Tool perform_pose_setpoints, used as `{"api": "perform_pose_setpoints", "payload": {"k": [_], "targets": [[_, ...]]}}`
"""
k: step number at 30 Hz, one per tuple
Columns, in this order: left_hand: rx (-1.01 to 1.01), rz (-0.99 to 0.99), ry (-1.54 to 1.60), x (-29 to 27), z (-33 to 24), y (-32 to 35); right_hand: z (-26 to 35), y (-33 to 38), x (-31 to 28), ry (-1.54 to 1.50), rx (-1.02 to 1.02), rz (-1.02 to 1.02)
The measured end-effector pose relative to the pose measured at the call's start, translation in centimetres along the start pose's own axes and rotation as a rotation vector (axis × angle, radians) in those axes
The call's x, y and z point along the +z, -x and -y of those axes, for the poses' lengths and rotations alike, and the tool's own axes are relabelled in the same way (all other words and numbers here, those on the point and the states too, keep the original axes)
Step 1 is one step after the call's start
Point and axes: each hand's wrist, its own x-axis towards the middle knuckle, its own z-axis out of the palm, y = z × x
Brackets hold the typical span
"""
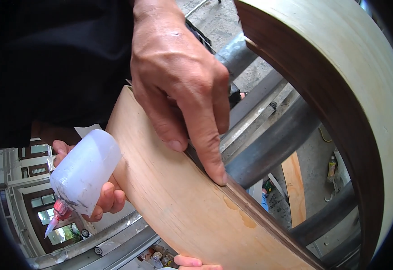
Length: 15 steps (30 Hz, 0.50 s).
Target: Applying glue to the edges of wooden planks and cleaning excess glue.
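Right hand point(178, 85), nearest the lens, reaches down with fingers extended, its grip empty; the index fingertip presses the upper edge of a curved plywood strip point(178, 198), thumb resting beside it; left hand point(102, 189), lower left, has its grip wrapped round a translucent white squeeze bottle point(84, 172) tilted nozzle-down, red tip away from the strip; contents cannot be told; two wet spots point(239, 211) lie near the edge; a curved wooden hoop point(340, 90) arches at right; grey metal tubes point(268, 144) run behind

A grey metal pipe frame point(268, 144) carries the curved plywood strip point(178, 198) resting against its bars
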Motion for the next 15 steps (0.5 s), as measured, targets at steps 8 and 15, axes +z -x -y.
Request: {"api": "perform_pose_setpoints", "payload": {"k": [8,15], "targets": [[0.072,0.020,0.238,-0.9,2.4,-0.6,-2.5,-0.4,1.8,-0.374,-0.165,-0.184],[-0.021,0.329,0.163,-3.0,2.2,-3.1,-3.3,6.2,-8.5,-0.040,-0.226,-0.818]]}}
